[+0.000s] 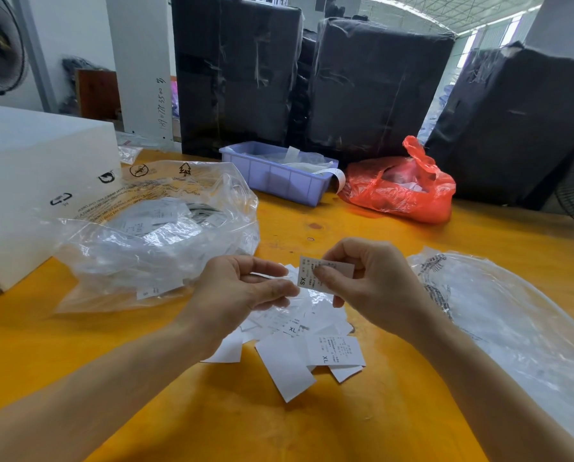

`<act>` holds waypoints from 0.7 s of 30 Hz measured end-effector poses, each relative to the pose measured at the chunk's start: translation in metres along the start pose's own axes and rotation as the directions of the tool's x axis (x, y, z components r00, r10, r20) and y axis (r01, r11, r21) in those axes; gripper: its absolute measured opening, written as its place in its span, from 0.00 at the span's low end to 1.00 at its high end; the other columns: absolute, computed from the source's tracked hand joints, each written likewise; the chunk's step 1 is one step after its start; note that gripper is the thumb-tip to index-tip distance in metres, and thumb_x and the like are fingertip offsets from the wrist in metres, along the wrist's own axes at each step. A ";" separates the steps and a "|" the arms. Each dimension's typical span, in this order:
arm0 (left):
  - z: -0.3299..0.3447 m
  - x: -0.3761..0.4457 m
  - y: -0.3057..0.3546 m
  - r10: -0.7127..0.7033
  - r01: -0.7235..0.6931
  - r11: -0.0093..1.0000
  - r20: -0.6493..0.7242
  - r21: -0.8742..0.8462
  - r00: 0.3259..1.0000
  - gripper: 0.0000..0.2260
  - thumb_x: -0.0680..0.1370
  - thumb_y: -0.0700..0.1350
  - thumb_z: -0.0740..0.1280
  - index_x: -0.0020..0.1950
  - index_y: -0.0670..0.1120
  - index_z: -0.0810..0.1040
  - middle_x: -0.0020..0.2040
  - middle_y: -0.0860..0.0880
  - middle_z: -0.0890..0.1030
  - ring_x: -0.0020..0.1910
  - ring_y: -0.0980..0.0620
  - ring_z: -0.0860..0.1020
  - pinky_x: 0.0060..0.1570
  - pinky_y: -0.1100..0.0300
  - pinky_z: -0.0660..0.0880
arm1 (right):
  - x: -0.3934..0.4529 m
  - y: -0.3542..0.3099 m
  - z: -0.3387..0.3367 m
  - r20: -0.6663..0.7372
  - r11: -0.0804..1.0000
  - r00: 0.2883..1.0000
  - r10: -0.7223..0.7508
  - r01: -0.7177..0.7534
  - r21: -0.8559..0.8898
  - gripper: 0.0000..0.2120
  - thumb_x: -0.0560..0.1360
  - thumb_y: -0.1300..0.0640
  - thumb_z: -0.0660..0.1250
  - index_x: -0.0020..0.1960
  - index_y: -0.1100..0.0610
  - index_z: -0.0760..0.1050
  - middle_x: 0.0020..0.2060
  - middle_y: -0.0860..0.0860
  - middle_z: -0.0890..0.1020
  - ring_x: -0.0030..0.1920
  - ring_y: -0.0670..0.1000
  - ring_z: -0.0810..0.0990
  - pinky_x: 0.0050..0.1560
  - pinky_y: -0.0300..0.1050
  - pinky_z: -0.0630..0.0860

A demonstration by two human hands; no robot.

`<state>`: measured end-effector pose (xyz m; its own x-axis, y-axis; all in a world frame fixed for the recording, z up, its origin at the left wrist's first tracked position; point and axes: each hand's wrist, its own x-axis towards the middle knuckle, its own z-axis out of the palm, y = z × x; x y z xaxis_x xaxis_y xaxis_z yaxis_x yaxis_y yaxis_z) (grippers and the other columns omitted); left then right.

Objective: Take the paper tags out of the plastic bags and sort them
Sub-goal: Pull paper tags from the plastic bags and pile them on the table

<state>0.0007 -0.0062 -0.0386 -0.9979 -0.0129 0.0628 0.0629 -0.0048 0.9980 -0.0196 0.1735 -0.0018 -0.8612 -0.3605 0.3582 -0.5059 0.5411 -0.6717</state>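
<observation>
Right hand [362, 281] pinches a paper tag [307, 276] marked XS, thumb and forefinger closed on its upper edge, above the bench [145, 411]. Left hand [242, 288] holds a small clear bag [309, 300], fingers loosely curled on its mouth. Loose tags [299, 355] (two read XL) lie heaped beneath. Judged: tags are light, thin and crease readily; grip by an edge. The film looks slippery, so hold near the opening.

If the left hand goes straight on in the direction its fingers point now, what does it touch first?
Most likely the XS tag in the grip of the right hand. The left hand points its fingers right, almost at the tag's edge, though depth is unclear from one view.
</observation>
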 end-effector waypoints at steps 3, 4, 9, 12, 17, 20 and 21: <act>0.000 0.000 0.000 -0.003 0.003 1.000 0.003 -0.015 1.000 0.19 0.60 0.47 0.73 0.48 0.43 0.80 0.38 0.46 0.85 0.38 0.51 0.84 0.37 0.66 0.79 | -0.001 0.000 0.001 -0.001 1.000 1.000 -0.012 0.012 -0.020 0.08 0.73 0.59 0.70 0.38 0.51 0.75 0.33 0.47 0.80 0.27 0.43 0.79 0.26 0.34 0.73; 0.000 0.000 0.001 -0.005 0.006 1.000 0.005 -0.015 1.000 0.19 0.60 0.47 0.73 0.48 0.42 0.80 0.38 0.46 0.85 0.38 0.51 0.84 0.38 0.66 0.80 | -0.001 0.000 0.001 -0.001 1.000 1.000 -0.015 0.015 -0.024 0.08 0.73 0.60 0.70 0.37 0.51 0.75 0.33 0.47 0.79 0.27 0.43 0.79 0.26 0.34 0.73; 0.000 0.001 -0.001 -0.014 0.013 1.000 -0.017 -0.026 1.000 0.14 0.62 0.43 0.73 0.45 0.43 0.80 0.36 0.46 0.85 0.36 0.51 0.84 0.34 0.67 0.78 | -0.001 0.001 0.003 0.061 1.000 0.998 0.004 -0.003 -0.013 0.08 0.74 0.59 0.70 0.37 0.51 0.75 0.31 0.46 0.79 0.26 0.42 0.78 0.25 0.31 0.69; 0.000 0.002 -0.002 -0.004 0.004 1.000 -0.020 -0.020 1.000 0.09 0.65 0.40 0.73 0.44 0.42 0.81 0.35 0.46 0.85 0.35 0.52 0.84 0.33 0.67 0.78 | -0.001 0.001 0.004 0.115 0.999 0.993 0.038 -0.038 -0.002 0.06 0.74 0.59 0.70 0.39 0.53 0.76 0.32 0.48 0.80 0.26 0.43 0.79 0.25 0.34 0.70; 0.001 0.001 -0.002 0.024 -0.024 1.000 -0.030 -0.011 0.999 0.13 0.60 0.46 0.73 0.43 0.44 0.81 0.36 0.48 0.85 0.37 0.55 0.84 0.33 0.69 0.76 | -0.001 0.002 0.004 0.281 0.980 0.945 0.166 -0.189 0.055 0.03 0.73 0.59 0.71 0.44 0.58 0.78 0.29 0.48 0.82 0.26 0.42 0.78 0.25 0.37 0.67; 0.001 0.001 -0.003 0.033 -0.033 0.999 -0.033 0.002 0.999 0.14 0.61 0.46 0.73 0.44 0.43 0.81 0.36 0.48 0.85 0.37 0.55 0.84 0.34 0.68 0.77 | -0.001 0.001 0.004 0.346 0.965 0.912 0.218 -0.256 0.066 0.04 0.72 0.58 0.73 0.44 0.57 0.78 0.32 0.49 0.84 0.28 0.43 0.78 0.29 0.39 0.68; 0.001 0.000 -0.003 0.038 -0.038 0.999 -0.032 0.018 0.999 0.12 0.62 0.46 0.73 0.44 0.43 0.81 0.36 0.49 0.85 0.37 0.54 0.84 0.34 0.68 0.78 | -0.001 0.001 0.005 0.346 0.962 0.909 0.233 -0.268 0.057 0.06 0.71 0.58 0.73 0.45 0.56 0.78 0.31 0.49 0.83 0.28 0.43 0.78 0.29 0.38 0.68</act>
<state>0.0003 -0.0047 -0.0412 -0.9939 -0.0451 0.1009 0.1004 0.0133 0.9949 -0.0193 0.1712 -0.0060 -0.8839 -0.4643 -0.0557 -0.2525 0.5741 -0.7789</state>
